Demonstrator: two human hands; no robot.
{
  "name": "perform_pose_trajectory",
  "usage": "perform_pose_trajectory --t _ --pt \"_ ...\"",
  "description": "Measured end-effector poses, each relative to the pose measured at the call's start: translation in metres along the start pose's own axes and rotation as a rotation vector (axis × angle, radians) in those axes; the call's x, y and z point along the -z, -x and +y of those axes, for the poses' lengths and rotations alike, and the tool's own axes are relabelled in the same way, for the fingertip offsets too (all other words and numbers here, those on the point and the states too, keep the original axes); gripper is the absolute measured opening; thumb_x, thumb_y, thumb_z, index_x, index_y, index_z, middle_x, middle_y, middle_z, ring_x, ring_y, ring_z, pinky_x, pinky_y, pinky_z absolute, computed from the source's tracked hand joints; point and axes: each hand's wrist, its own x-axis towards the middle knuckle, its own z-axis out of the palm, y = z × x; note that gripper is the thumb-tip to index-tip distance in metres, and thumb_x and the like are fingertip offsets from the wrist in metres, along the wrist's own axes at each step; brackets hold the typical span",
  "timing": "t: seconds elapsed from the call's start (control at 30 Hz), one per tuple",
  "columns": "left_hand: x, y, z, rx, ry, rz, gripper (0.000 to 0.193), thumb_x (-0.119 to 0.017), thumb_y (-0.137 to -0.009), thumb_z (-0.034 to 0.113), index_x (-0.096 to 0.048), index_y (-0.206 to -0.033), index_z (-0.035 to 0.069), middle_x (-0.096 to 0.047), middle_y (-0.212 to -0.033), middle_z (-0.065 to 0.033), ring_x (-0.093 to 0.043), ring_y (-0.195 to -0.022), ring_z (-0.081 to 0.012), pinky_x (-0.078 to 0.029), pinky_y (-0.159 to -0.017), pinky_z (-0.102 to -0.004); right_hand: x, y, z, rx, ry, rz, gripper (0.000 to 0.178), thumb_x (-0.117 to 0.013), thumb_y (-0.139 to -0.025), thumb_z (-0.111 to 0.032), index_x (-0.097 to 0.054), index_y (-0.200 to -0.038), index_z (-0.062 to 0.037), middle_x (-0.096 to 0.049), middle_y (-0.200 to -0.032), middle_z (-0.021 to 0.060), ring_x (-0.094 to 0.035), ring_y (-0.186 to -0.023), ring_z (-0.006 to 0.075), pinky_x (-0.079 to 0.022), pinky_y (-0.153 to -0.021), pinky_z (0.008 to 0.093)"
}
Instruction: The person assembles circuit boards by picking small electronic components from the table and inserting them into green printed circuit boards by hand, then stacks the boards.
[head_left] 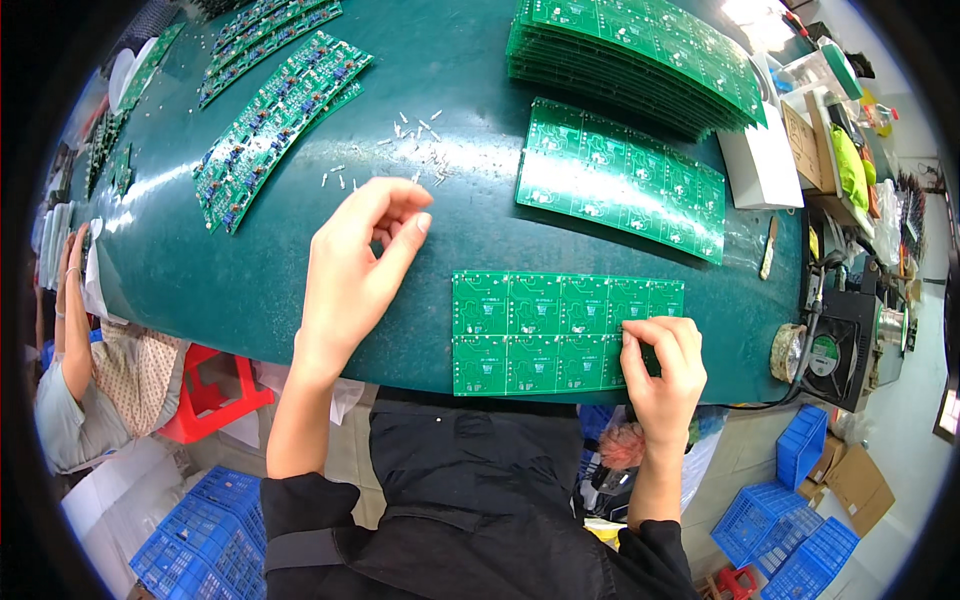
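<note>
Lightness seemed best: my right hand (667, 378) near-pinched at four o'clock on the circuit board (560, 333), left hand (352, 268) half-curled at ten, contents unclear.

Lone head-worn fisheye view, facing down from fairly near onto tabletop (240, 280) and nearest circuit board (548, 332)

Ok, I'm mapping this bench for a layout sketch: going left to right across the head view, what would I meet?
Red plastic stool → left hand → nearest green circuit-board panel → white box → black fan unit.
</note>
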Motion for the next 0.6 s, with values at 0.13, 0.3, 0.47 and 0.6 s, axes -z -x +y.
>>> perform_pose_trajectory --t 0.13,0.3,0.47,0.6 --pt "-0.002 0.014 0.01 0.048 0.13 -0.115 0.013 -0.066 -0.095 0.007 -0.065 -0.104 -0.001 -0.066 -0.095 -0.0029 -0.063 -0.084 -0.0098 -0.049 -0.079 -0.0243 -0.001 0.001 -0.002 0.029 0.031 -0.01 0.024 -0.076 -0.072 0.004 -0.068 -0.092 -0.0076 -0.064 -0.088 0.0054 -0.061 -0.082 0.0241 -0.044 -0.077 0.0365" --pt "-0.017 0.033 0.025 0.15 0.473 -0.317 0.013 -0.064 -0.094 0.001 -0.065 -0.107 -0.002 -0.066 -0.1 -0.0064 -0.065 -0.094 -0.0128 -0.053 -0.083 -0.0277 0.007 -0.002 -0.007 0.023 0.041 -0.063 0.025 -0.075 -0.074 0.004 -0.069 -0.095 -0.0076 -0.064 -0.089 0.006 -0.06 -0.081 0.0251 -0.045 -0.076 0.0368" --pt "-0.043 0.046 0.048 0.168 0.594 -0.537 0.026 -0.065 -0.093 0.0 -0.058 -0.117 -0.001 -0.067 -0.098 -0.0077 -0.069 -0.094 -0.0143 -0.054 -0.082 -0.0285 0.027 -0.001 -0.027 -0.167 -0.287 -0.062 0.023 -0.074 -0.078 0.003 -0.072 -0.1 -0.0027 -0.068 -0.093 0.0093 -0.064 -0.085 0.0238 -0.05 -0.078 0.0333" --pt "-0.061 0.047 0.061 0.171 0.667 -0.59 0.028 -0.065 -0.093 0.0 -0.056 -0.119 -0.001 -0.067 -0.096 -0.0062 -0.068 -0.091 -0.0126 -0.053 -0.078 -0.0268 0.023 -0.001 -0.032 -0.218 -0.613 -0.153 0.018 -0.077 -0.079 0.0 -0.071 -0.096 -0.0002 -0.068 -0.091 0.0099 -0.064 -0.086 0.0219 -0.051 -0.077 0.0321"
